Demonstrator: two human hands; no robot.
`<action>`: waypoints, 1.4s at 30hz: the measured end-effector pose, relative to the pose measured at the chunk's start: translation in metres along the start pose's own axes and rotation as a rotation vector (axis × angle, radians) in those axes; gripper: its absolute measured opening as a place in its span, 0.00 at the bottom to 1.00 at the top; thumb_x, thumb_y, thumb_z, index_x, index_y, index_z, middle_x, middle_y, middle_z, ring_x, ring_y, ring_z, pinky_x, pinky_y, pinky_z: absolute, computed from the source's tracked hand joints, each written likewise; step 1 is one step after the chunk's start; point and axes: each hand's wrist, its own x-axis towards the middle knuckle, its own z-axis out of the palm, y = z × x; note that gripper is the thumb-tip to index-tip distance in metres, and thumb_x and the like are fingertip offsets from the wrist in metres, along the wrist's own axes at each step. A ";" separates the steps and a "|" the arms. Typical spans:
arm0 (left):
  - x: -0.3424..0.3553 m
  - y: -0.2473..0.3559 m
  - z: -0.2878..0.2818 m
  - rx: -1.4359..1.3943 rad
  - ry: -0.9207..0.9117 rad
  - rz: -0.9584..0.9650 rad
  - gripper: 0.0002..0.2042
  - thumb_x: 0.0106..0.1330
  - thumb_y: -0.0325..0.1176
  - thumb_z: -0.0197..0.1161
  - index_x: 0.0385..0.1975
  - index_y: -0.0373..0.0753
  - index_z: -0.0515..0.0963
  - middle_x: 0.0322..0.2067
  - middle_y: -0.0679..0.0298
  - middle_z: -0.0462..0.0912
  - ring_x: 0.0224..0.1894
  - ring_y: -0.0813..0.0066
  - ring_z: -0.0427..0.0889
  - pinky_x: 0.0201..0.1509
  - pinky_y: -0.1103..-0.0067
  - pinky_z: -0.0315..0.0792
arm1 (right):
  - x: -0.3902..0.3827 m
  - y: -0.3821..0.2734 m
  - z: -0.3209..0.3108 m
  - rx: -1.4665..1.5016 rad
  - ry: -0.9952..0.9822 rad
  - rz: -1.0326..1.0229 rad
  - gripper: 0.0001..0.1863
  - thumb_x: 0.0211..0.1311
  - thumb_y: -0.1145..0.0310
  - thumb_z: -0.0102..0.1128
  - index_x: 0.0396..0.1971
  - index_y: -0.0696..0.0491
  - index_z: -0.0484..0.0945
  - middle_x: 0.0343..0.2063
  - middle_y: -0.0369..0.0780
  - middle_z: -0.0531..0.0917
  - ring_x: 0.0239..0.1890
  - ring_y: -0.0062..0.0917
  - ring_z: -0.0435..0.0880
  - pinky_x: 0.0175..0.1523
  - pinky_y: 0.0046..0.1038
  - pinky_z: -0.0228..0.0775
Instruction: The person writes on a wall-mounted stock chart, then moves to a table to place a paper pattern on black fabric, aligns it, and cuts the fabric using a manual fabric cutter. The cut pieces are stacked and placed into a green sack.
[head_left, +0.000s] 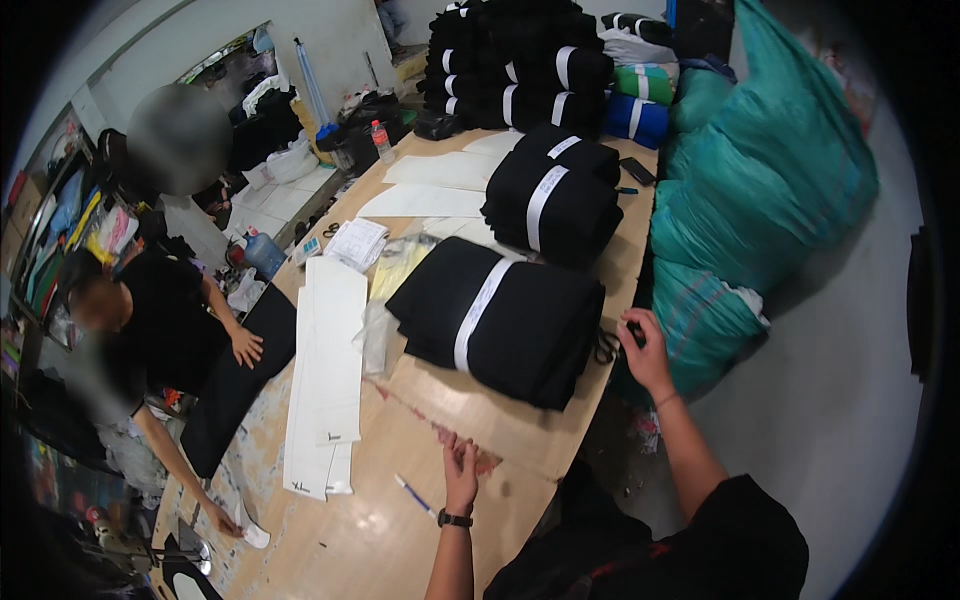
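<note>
My left hand (461, 473), with a dark watch on its wrist, is over the wooden table with its fingers a little apart and nothing visible in them. Left of that wrist lies a blue-and-white pen (415, 495). Beyond it sits a thick folded bundle of black cloth (535, 325), bound with a white paper band (478, 312). My right hand (648, 350) is past the table's right edge, fingers curled round something dark that I cannot make out. Just left of it, dark-handled scissors (606, 347) lie beside the bundle.
Long white paper patterns (325, 375) lie on the table (385, 540). Behind are more black bundles (555, 190), with large green sacks (760, 200) at the right. Across the table, another person (165, 320) touches black cloth (235, 385) and a white piece (252, 528).
</note>
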 end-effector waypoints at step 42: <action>-0.175 -0.092 0.071 0.827 0.555 -0.746 0.61 0.61 0.80 0.54 0.84 0.45 0.38 0.82 0.40 0.25 0.82 0.28 0.23 0.80 0.39 0.25 | 0.211 -0.065 0.183 0.210 -0.515 -0.496 0.17 0.78 0.58 0.58 0.47 0.60 0.81 0.42 0.51 0.85 0.41 0.40 0.85 0.48 0.45 0.76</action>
